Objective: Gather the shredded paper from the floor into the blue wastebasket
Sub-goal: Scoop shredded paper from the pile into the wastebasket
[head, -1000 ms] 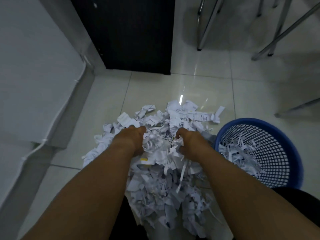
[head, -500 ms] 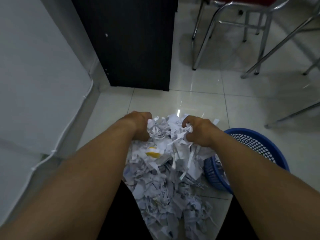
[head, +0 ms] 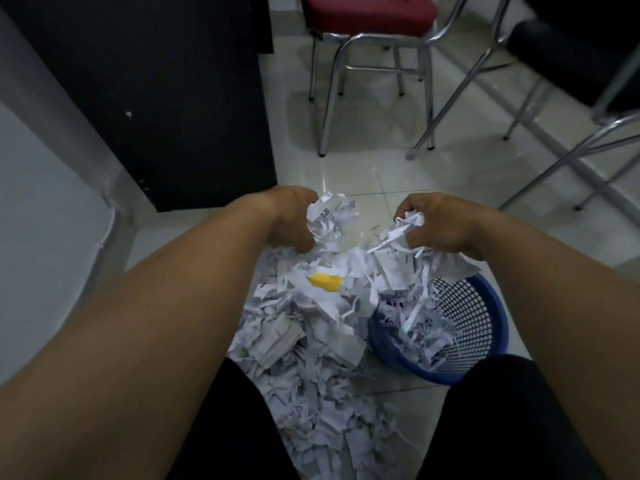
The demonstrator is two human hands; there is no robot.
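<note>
Two fistfuls are coming up off the floor! At the middle of the frame the left hand (head: 291,220) is curled tight round a wad of shredded paper (head: 330,220). Just to its right, the right hand (head: 436,226) clutches its own clump, strips dangling below it. Under both hands the main heap (head: 304,341) runs from centre frame down to the bottom edge, with a yellow scrap (head: 325,281) lying on top. The blue wastebasket (head: 500,317) sits right of centre against the heap's edge. Some shreds are already inside, and the right hand's load hangs over its upper rim. This stuff looks feather-light and soft, with nothing to break, but it's loose, and strips will slide out of any bundle and flutter. I'd say squeezing it into a ball, or scooping from underneath with both palms, beats pinching from the top. Plenty left to shift, I reckon. A red-seated chair (head: 367,12) and a dark cabinet (head: 156,98) stand along the top of the frame.
</note>
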